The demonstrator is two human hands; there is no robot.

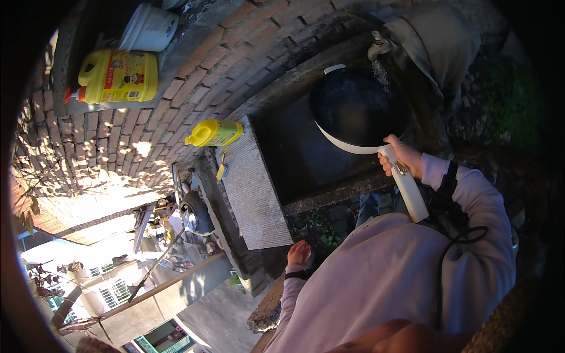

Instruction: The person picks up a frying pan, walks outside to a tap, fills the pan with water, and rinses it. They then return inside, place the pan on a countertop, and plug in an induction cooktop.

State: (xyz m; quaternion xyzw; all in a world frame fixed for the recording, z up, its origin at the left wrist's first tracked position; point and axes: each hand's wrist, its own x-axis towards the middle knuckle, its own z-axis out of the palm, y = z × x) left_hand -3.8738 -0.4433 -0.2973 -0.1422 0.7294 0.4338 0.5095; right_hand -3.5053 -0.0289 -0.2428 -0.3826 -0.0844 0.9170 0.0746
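Observation:
My right hand is closed around the near end of the long, pale handle of a frying pan. The pan has a dark inside, a white outer wall and a small white grip on its far side. It is over a dark trough sink; whether it rests on the bottom cannot be told. Water runs from a metal tap into the pan's far right part. My left hand hangs with loosely bent fingers and holds nothing, near the corner of a ribbed grey board.
On the board's far end stand a yellow detergent jug and a small yellow brush. A wall recess holds a larger yellow pump jug and a white bucket. A brick wall runs behind the sink. Cloth hangs beside the tap.

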